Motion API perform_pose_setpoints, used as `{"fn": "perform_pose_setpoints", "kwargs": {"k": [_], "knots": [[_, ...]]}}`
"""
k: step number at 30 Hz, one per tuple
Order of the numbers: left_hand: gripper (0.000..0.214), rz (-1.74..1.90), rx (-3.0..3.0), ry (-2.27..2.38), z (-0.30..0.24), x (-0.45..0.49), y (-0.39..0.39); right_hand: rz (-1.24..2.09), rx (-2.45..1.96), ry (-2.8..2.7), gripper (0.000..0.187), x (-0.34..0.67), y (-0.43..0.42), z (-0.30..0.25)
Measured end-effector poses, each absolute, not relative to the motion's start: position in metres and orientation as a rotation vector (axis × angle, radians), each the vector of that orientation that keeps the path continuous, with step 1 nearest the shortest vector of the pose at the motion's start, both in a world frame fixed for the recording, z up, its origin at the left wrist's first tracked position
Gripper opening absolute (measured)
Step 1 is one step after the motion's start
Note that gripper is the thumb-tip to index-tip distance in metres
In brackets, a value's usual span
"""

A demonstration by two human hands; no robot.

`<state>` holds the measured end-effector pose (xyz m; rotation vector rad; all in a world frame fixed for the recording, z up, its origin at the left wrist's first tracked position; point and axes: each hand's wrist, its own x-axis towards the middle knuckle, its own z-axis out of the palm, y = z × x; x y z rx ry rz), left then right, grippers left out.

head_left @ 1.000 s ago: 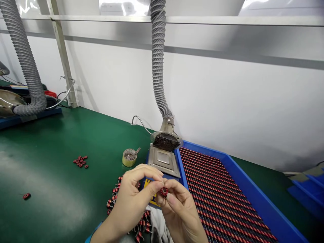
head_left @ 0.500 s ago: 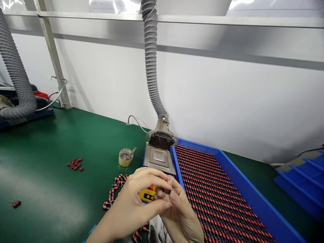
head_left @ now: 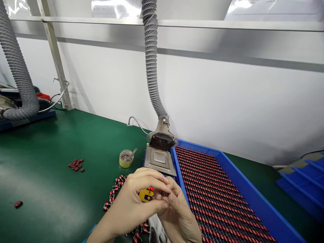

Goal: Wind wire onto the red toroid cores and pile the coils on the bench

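Observation:
My left hand and my right hand are pinched together low in the middle, fingertips meeting on a small red wound coil that is almost hidden between them. Just behind the hands sits a solder pot with a square metal top and a yellow-and-blue front panel. A loose row of red coils with wire legs lies on the green mat to the left of my left hand.
A blue tray packed with rows of red coils fills the right. A grey fume hose ends in a fan grille over the pot. A small tin, several red rings and one stray ring lie left.
My hands have closed over the coil, which showed plainly between the fingertips a second ago and is now nearly covered. The view has shifted slightly.

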<state>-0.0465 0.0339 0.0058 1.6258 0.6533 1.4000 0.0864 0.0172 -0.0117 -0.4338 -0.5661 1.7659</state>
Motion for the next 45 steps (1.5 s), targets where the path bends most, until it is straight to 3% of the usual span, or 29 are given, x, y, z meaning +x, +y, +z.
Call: {"fn": "perform_pose_setpoints", "kwargs": {"k": [6,12,20,25,33,42,45], "knots": [[0.018,1.504,1.531,0.577,0.000,-0.046,0.036,1.682,-0.483,-0.588,0.025,0.083,0.019,-0.014],[0.015,1.539,1.477,0.667,0.000,-0.049,0.038,1.580,-0.540,-0.726,0.024,0.083,0.018,-0.009],[0.015,1.646,1.369,0.701,-0.005,-0.060,0.040,1.713,-0.495,-0.620,0.020,0.090,0.014,-0.001],[0.046,1.308,1.498,0.591,0.000,-0.058,0.036,1.736,-0.503,-0.553,0.021,0.092,0.016,-0.004],[0.013,1.507,1.300,0.564,-0.002,-0.043,0.035,1.743,-0.433,-0.656,0.016,0.090,0.023,-0.018],[0.009,1.759,1.134,0.575,-0.005,-0.048,0.034,1.661,-0.484,-0.632,0.025,0.086,0.017,-0.006],[0.009,1.649,1.204,0.708,-0.004,-0.054,0.035,1.639,-0.502,-0.601,0.028,0.085,0.018,-0.005]]}}
